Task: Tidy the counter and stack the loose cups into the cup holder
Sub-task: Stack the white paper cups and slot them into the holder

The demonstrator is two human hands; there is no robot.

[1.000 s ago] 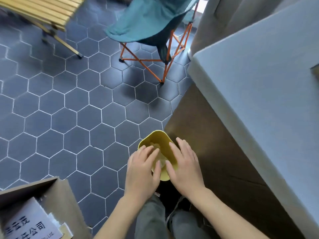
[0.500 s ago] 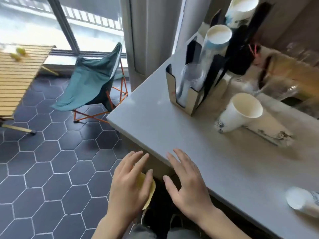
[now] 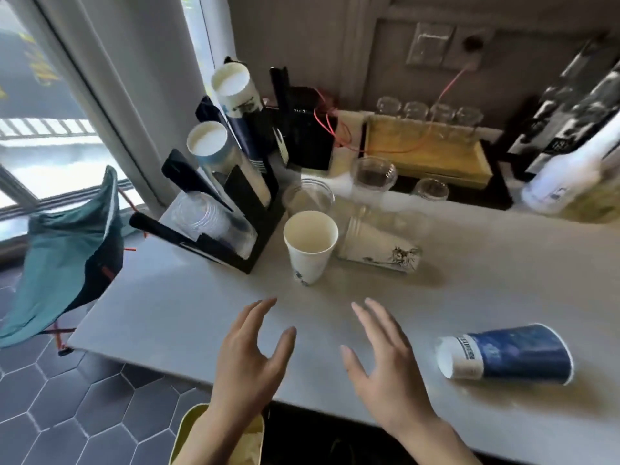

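Note:
A black cup holder (image 3: 246,241) stands at the counter's left end, with stacks of paper and clear cups slanting out of its slots. An upright white paper cup (image 3: 310,246) stands just right of it. Behind that cup a stack of white paper cups (image 3: 377,248) lies on its side. A blue paper cup (image 3: 503,354) lies on its side near the front right. Clear plastic cups (image 3: 374,177) stand further back. My left hand (image 3: 251,360) and my right hand (image 3: 385,367) hover over the counter's front edge, both empty with fingers spread.
The grey counter (image 3: 167,307) ends at the left above a tiled floor. A yellow bin (image 3: 188,434) sits below my left forearm. A teal folding chair (image 3: 63,260) stands to the left. A wooden tray with glass jars (image 3: 426,156) and a white bottle (image 3: 570,176) line the back.
The view has swung up from the yellow bin on the floor to the counter. Both hands have risen from the bin's rim to above the counter edge, fingers apart.

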